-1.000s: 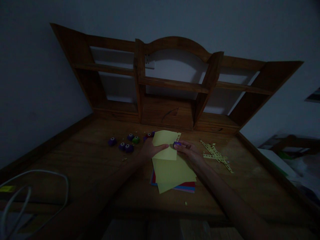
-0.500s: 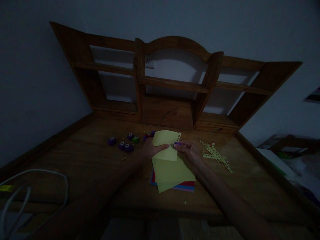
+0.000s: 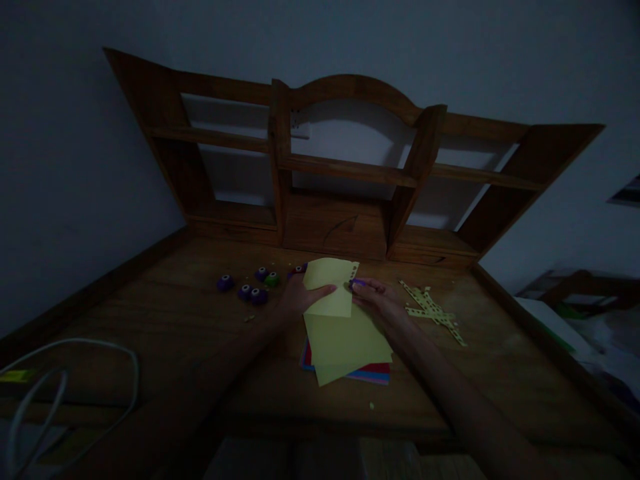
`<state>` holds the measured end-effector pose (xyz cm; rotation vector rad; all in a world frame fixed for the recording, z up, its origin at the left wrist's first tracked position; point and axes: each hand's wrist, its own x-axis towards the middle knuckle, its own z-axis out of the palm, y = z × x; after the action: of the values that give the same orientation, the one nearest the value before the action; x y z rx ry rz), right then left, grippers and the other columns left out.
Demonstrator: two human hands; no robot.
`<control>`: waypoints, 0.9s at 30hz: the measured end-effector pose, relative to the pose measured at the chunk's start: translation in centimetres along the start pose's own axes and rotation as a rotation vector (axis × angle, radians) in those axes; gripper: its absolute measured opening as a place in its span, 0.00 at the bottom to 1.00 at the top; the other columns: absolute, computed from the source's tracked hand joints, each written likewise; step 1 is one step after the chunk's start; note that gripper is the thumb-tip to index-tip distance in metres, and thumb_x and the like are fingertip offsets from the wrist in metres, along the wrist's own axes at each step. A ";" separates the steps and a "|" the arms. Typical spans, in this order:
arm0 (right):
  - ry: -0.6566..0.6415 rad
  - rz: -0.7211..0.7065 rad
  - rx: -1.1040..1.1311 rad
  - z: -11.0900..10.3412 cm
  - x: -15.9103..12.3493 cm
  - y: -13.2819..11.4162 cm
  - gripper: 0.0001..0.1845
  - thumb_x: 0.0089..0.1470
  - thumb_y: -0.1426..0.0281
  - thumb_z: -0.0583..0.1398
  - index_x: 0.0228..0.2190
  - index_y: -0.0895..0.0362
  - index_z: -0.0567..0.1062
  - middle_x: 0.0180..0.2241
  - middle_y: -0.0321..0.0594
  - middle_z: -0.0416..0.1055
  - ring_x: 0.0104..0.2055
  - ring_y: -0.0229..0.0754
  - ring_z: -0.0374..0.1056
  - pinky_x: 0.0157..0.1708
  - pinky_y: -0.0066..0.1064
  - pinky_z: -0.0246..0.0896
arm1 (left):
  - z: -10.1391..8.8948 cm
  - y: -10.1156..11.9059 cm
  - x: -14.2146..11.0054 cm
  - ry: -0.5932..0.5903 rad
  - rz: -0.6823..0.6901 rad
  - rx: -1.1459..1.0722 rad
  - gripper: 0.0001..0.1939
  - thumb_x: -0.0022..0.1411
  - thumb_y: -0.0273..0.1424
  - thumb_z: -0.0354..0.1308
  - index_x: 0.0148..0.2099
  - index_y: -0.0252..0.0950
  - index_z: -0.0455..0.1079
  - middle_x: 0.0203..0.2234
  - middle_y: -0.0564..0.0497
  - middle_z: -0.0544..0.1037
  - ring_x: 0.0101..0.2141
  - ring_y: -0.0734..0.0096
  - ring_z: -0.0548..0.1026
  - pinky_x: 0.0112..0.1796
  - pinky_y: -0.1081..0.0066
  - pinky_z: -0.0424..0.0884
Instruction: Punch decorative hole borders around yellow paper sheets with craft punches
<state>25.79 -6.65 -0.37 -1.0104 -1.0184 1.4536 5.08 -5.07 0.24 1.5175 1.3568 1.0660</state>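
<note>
My left hand point(image 3: 301, 295) grips the left side of a yellow sheet of paper point(image 3: 327, 305), its thumb lying across the front. A row of small punched holes runs along the upper right edge of that sheet. At this edge my right hand point(image 3: 377, 297) pinches a purple craft punch point(image 3: 358, 283), partly covered by the fingers. Beneath lies another yellow sheet point(image 3: 345, 343), on a stack of coloured paper point(image 3: 373, 375) with red, blue and pink edges showing. Left of my left hand stand several purple punches point(image 3: 225, 283) and a green punch point(image 3: 271, 279); a red one point(image 3: 299, 269) is partly hidden.
Punched yellow strips point(image 3: 433, 310) lie crossed on the right of the wooden desk point(image 3: 500, 347). Small paper bits point(image 3: 249, 319) are scattered about. A wooden shelf unit point(image 3: 345, 170) stands along the back, and a white cable point(image 3: 134, 373) loops at the lower left.
The purple punch has shifted slightly up and right at the sheet's edge, tilting in my right hand. The held sheet has moved slightly up and left. My left hand keeps its grip.
</note>
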 end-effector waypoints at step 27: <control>-0.058 -0.061 0.236 0.0 -0.6 -0.9 0.11 0.44 0.63 0.69 0.31 0.53 0.77 0.40 0.39 0.77 0.50 0.47 0.70 0.53 0.39 0.63 | -0.1 -0.5 0.3 0.057 -0.002 -0.024 0.27 0.47 0.44 0.67 0.46 0.31 0.73 0.40 0.40 0.80 0.38 0.54 0.79 0.35 0.64 0.76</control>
<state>26.06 -7.21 0.51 -0.7651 -0.8867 1.5201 4.83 -4.69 -0.14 1.4776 1.3795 1.1284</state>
